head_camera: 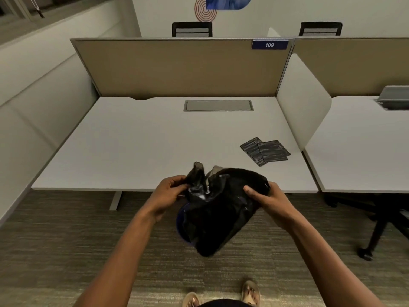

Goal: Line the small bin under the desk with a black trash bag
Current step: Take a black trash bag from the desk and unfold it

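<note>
- Head view: the left hand (170,191) pinches a bunched corner of the black trash bag (218,209), fingers closed on the plastic.
- Right hand (264,196) grips the bag's opposite edge, thumb on top.
- Held between both hands, the bag hangs crumpled over the carpet (66,240), just in front of the tabletop (143,138) edge.
- Two folded dark bags (265,150) lie overlapping on the tabletop, to the right.
- Sandalled feet (250,291) stand below.
</note>
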Motion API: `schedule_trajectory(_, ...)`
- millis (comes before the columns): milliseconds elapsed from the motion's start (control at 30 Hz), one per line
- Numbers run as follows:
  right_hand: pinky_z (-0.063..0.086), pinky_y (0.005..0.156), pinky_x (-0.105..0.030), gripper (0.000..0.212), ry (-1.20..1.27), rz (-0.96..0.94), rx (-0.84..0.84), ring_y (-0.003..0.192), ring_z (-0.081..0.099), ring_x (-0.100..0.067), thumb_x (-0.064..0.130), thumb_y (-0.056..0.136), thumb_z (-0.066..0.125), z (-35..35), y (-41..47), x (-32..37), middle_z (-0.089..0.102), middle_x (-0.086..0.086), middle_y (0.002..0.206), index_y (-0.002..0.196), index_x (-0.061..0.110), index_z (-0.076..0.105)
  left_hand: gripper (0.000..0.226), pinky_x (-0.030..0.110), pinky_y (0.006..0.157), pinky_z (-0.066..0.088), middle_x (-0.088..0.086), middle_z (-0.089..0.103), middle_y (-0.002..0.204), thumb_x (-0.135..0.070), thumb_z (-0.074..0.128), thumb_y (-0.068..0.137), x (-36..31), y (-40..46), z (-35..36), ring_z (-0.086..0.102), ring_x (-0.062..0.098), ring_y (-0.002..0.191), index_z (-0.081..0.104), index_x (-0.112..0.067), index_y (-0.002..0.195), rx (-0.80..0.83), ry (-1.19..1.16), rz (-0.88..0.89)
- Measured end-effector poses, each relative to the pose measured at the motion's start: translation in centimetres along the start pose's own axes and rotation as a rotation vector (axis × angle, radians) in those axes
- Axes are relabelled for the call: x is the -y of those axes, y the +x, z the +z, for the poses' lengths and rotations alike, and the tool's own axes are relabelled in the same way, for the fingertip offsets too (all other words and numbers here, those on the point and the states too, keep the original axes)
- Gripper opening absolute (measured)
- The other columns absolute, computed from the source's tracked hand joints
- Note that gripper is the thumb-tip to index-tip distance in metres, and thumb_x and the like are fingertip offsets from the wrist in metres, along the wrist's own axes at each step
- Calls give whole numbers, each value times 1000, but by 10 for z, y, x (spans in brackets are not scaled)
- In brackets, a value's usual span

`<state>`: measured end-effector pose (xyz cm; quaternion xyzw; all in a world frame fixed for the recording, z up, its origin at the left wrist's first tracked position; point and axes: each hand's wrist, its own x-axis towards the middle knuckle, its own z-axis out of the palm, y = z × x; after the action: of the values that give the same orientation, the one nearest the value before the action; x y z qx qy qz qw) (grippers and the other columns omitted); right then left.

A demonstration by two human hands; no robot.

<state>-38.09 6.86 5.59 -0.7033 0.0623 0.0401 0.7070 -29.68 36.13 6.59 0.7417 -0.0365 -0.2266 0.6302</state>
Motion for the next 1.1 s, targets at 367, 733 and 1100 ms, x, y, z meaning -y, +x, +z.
schedule_trajectory(367,54,77,-27,14,132,-15,-16,90,73,-17,27,86,74,8,-1,7,80,-3,91,93,19,83,49,28,66,50,-10,68,97,-89,49,77,5,-4,21,67,11,89,62,-45,95,-529,100,16)
schedule_trajectory(733,60,78,-26,24,-175,-124,194,94,79,-21,20,81,86,-4,-5,10,82,-6,100,104,19,80,80,36,74,64,19,65,124,11,70,86,52,15,48,73,29,101,40,-24,152,-344,-367,-302)
schedule_trajectory(1100,62,75,-27,26,-115,-94,-69,93,79,-20,31,75,89,-1,-15,-22,82,-4,98,99,26,80,114,63,82,60,26,58,135,-46,94,64,66,-5,84,66,45,110,30,-18,154,-345,-649,-566)
